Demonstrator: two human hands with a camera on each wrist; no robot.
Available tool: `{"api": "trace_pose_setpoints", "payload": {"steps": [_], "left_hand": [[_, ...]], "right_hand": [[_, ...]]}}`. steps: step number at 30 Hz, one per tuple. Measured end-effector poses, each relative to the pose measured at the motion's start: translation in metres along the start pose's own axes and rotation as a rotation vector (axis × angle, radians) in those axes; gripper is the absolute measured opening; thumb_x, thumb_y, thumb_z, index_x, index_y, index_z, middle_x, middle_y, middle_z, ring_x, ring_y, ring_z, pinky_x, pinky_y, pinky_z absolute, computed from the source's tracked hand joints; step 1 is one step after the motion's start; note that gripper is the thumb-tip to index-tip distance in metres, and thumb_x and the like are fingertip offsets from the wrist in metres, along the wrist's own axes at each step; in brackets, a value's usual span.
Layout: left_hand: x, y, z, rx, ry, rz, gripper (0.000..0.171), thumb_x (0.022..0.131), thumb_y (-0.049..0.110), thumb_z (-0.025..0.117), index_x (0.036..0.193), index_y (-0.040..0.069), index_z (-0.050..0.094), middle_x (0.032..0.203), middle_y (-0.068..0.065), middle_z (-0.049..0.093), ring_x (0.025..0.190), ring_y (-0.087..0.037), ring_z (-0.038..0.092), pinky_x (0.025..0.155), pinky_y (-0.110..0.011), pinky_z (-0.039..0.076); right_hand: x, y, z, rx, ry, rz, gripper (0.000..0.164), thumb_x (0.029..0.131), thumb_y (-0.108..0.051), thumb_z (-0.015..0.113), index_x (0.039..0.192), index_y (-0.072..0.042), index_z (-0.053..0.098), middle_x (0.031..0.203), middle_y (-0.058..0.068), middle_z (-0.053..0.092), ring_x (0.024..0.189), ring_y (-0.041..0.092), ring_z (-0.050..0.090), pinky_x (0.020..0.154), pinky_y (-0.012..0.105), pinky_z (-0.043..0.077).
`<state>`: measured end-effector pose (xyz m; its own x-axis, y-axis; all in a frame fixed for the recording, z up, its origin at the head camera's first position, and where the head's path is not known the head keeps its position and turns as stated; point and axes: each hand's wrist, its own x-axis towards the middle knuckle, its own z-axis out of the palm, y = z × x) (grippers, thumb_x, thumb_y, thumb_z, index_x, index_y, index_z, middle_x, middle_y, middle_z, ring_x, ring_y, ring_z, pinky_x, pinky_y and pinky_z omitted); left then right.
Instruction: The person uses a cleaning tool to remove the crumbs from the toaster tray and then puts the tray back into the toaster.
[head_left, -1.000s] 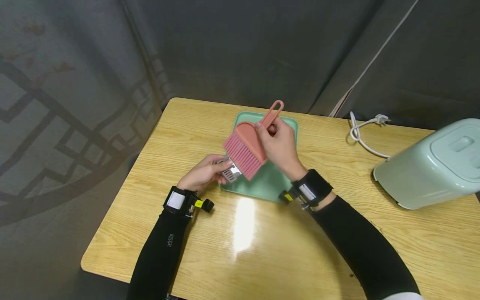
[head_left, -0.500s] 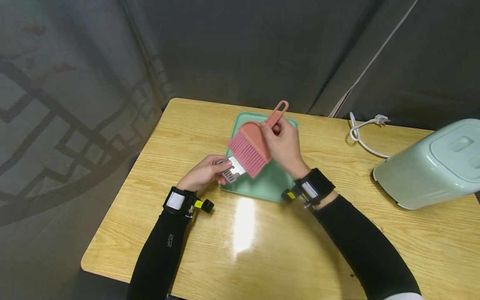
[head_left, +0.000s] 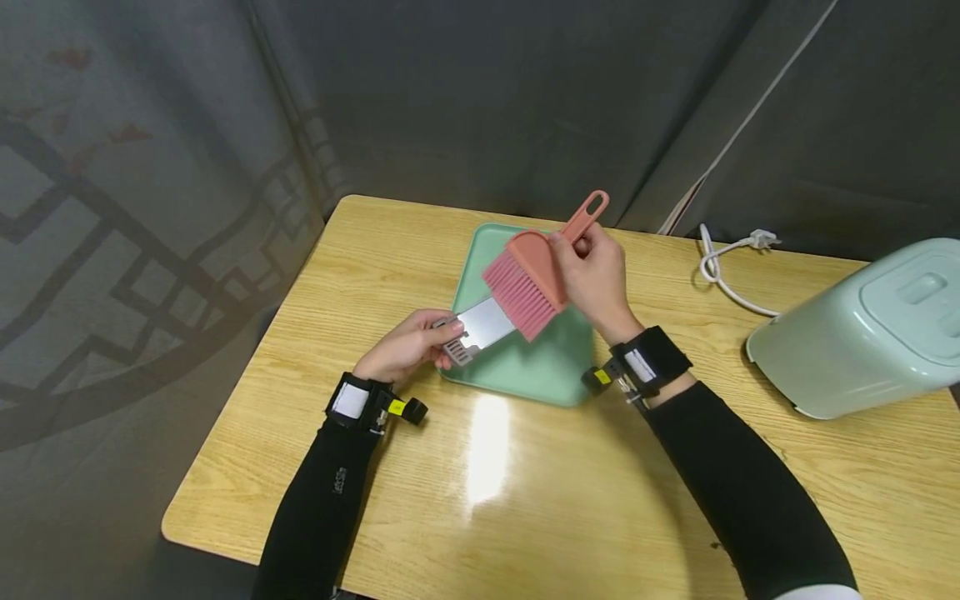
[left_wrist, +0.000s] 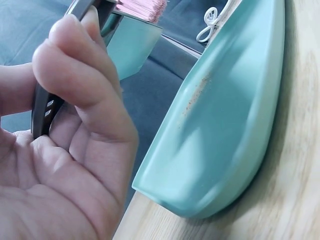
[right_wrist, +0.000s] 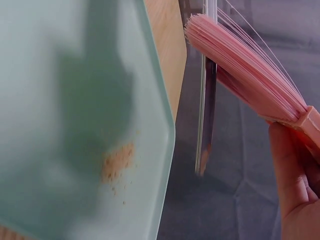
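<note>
My left hand pinches the slotted end of a flat metal crumb tray, thumb on top. In my right hand is a pink hand brush, gripped near the base of its looped handle. Its bristles touch the metal surface toward the far end, and the part under them is hidden. Both things are held above a mint green tray lying on the table. Brown crumbs lie in a small patch on that tray, near one edge.
A mint green toaster-like appliance stands at the right of the wooden table. Its white cord and plug lie behind it. A dark grey curtain hangs along the table's back edge.
The right hand has drawn the brush right and slightly upward along the crumb tray, uncovering more of the metal. The left hand has stayed in place.
</note>
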<state>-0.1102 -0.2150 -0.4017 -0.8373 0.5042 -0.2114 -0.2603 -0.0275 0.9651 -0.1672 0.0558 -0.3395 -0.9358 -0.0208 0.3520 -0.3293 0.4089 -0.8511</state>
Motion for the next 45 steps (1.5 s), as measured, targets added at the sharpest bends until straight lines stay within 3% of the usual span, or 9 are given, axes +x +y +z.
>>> {"api": "trace_pose_setpoints", "payload": {"steps": [19, 31, 40, 45], "left_hand": [[0.000, -0.003, -0.002, 0.010, -0.006, -0.015, 0.033, 0.106, 0.009, 0.048, 0.126, -0.016, 0.053, 0.091, -0.011, 0.068, 0.064, -0.013, 0.059, 0.059, -0.023, 0.053], [-0.002, -0.004, -0.003, 0.015, -0.017, 0.001, 0.033, 0.107, 0.012, 0.049, 0.124, -0.016, 0.055, 0.091, -0.010, 0.068, 0.065, -0.013, 0.060, 0.059, -0.022, 0.054], [-0.001, -0.003, -0.003, 0.012, -0.004, -0.018, 0.035, 0.107, 0.010, 0.048, 0.127, -0.017, 0.053, 0.092, -0.012, 0.068, 0.065, -0.014, 0.060, 0.059, -0.022, 0.053], [-0.001, -0.003, -0.003, 0.011, -0.002, -0.010, 0.035, 0.106, 0.011, 0.049, 0.127, -0.017, 0.053, 0.092, -0.012, 0.068, 0.065, -0.014, 0.060, 0.059, -0.022, 0.053]], "right_hand": [[0.015, 0.025, -0.029, -0.011, 0.100, 0.056, 0.028, 0.102, -0.025, 0.063, 0.111, 0.002, 0.065, 0.076, 0.002, 0.059, 0.060, 0.006, 0.056, 0.050, 0.015, 0.043], [0.016, 0.032, -0.040, 0.004, 0.139, 0.076, 0.030, 0.103, -0.027, 0.061, 0.112, 0.001, 0.064, 0.078, -0.002, 0.060, 0.065, 0.004, 0.060, 0.055, 0.014, 0.049], [0.018, 0.026, -0.044, 0.074, 0.172, 0.104, 0.027, 0.101, -0.028, 0.063, 0.113, -0.003, 0.064, 0.080, -0.004, 0.062, 0.068, 0.007, 0.061, 0.058, 0.014, 0.051], [0.016, 0.011, -0.035, 0.095, 0.161, 0.061, 0.026, 0.101, -0.021, 0.064, 0.112, 0.003, 0.065, 0.075, -0.005, 0.060, 0.064, 0.005, 0.060, 0.057, 0.014, 0.050]]}}
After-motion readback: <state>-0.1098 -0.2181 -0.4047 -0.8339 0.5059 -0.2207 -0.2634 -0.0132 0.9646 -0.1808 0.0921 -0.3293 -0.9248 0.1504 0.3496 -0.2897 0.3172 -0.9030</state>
